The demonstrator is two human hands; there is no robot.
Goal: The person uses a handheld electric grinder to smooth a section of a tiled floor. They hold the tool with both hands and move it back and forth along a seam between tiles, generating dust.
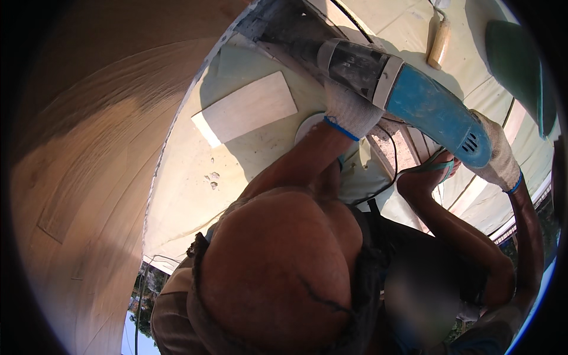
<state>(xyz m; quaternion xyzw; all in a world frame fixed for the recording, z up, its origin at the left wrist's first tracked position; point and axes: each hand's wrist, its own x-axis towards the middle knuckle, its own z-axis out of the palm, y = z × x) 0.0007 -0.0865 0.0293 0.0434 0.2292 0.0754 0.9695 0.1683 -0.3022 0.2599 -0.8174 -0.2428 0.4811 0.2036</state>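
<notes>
A blue, grey and black power tool (435,106) crosses the upper middle, its dusty front end reaching into a dark corner at the top. My left hand (349,109), in a beige knitted glove with a blue cuff, holds it from below at the front section; those fingers are mostly hidden. My right hand (500,163), in a matching glove, is closed on the rear end, its fingers hidden behind the housing. A black cord (393,165) runs beneath the tool. My foot (426,177) in a green flip-flop rests just under it, beside a dusty board (399,148).
A pale rectangular tile (242,109) and small chips (213,177) lie on the cream sheet (183,201). A wooden-handled hand tool (439,44) is at the top right, beside a green object (518,71). A wood-patterned surface (89,177) fills the left side.
</notes>
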